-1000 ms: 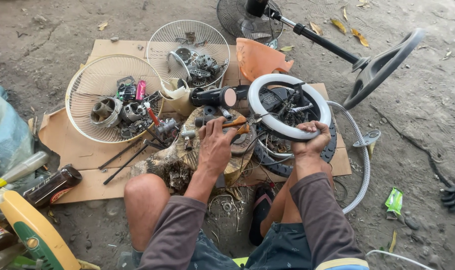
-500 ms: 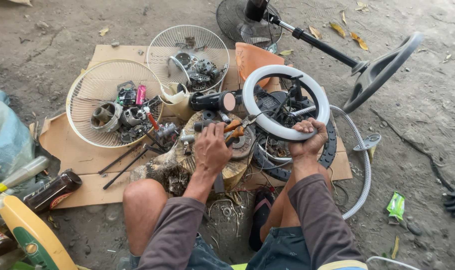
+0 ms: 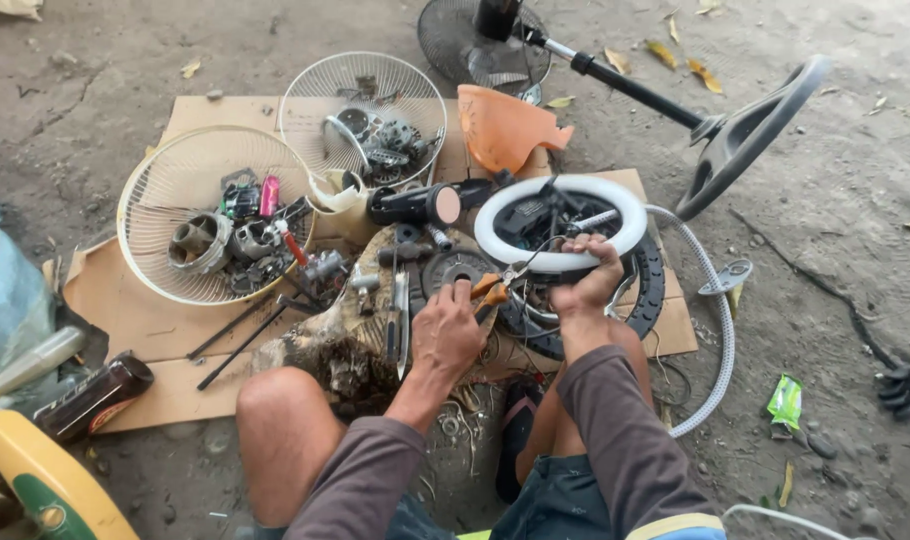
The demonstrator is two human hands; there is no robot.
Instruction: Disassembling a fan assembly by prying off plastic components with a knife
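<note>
My right hand (image 3: 587, 277) grips the near edge of a white ring-shaped lamp (image 3: 561, 222) and holds it tilted above a black toothed ring (image 3: 651, 290). My left hand (image 3: 449, 330) is closed on orange-handled pliers (image 3: 495, 291) whose jaws point at the wires just under the white ring. A black bracket and wires sit inside the ring. Both forearms wear brown sleeves, and my bare knees frame the pile of parts on the cardboard (image 3: 135, 320).
Two wire fan guards (image 3: 190, 180) (image 3: 375, 80) hold small motor parts. An orange plastic piece (image 3: 505, 125), a black cylinder (image 3: 415, 205), a fan stand with a black round base (image 3: 755, 135), a grey hose (image 3: 720, 340), a dark bottle (image 3: 95, 395) and black gloves (image 3: 905, 385) lie around.
The white ring has shifted toward the far side and lifted a little with my right hand. My left hand with the pliers moved closer to the ring's near edge.
</note>
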